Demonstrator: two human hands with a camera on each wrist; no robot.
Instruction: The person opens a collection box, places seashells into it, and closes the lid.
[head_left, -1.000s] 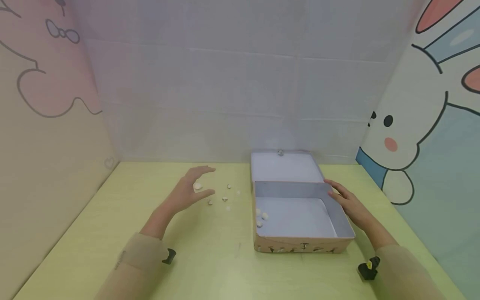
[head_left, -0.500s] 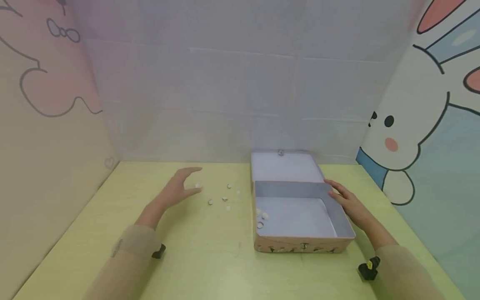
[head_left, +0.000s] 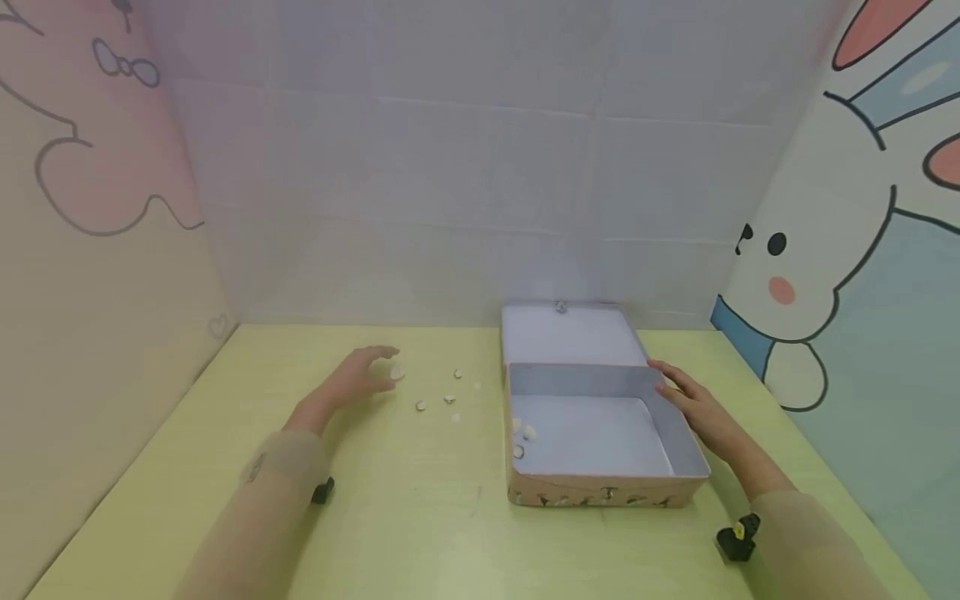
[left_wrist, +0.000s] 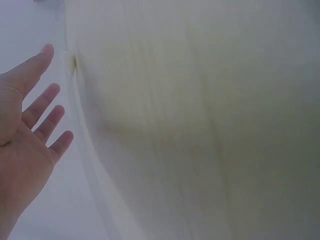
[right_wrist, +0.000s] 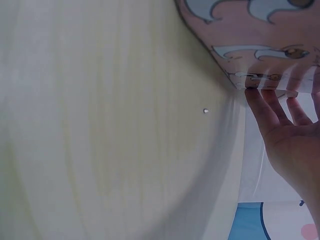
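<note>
My left hand (head_left: 352, 382) is low over the left of the table, thumb and fingers apart in a C shape with nothing between them. Just past the fingertips lies a small white shell-like piece (head_left: 397, 372). In the left wrist view the same hand (left_wrist: 30, 120) has its fingers spread. My right hand (head_left: 701, 412) rests along the right wall of an opened pink case (head_left: 558, 490), its fingers fairly straight at the rim. The right wrist view has these fingertips touching the patterned outer side (right_wrist: 260, 30). Inside the case, several small whitish pieces (head_left: 529, 433) lie at the left.
Between the left hand and the case, more small pieces (head_left: 449, 399) are scattered on the yellow table (head_left: 405, 533). The case's lid (head_left: 573, 333) lies folded back near the pale rear wall (head_left: 450, 167). Printed cartoon panels (head_left: 825, 250) stand on both sides.
My left hand has moved left and lower, away from the case, to beside the white shell-like piece. The right hand has stayed on the case.
</note>
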